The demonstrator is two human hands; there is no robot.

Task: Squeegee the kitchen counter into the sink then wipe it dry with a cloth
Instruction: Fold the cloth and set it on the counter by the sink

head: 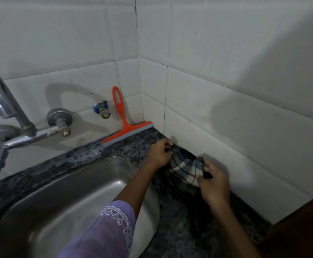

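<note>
A checked grey, white and black cloth (184, 169) lies on the dark speckled counter (139, 144) against the right wall. My left hand (159, 153) pinches its far corner, reaching across the steel sink (68, 198). Nearer to me, my right hand (214, 185) pinches the cloth's other edge, so the cloth is stretched between both hands. An orange squeegee (124, 123) with a grey blade leans upright against the back wall tiles, its blade on the counter in the corner.
A chrome tap (6, 108) with a curved spout juts from the back wall over the sink's left side. A small wall valve (101, 108) sits beside the squeegee handle. White tiled walls close the corner. A dark wooden edge (300, 229) stands at the lower right.
</note>
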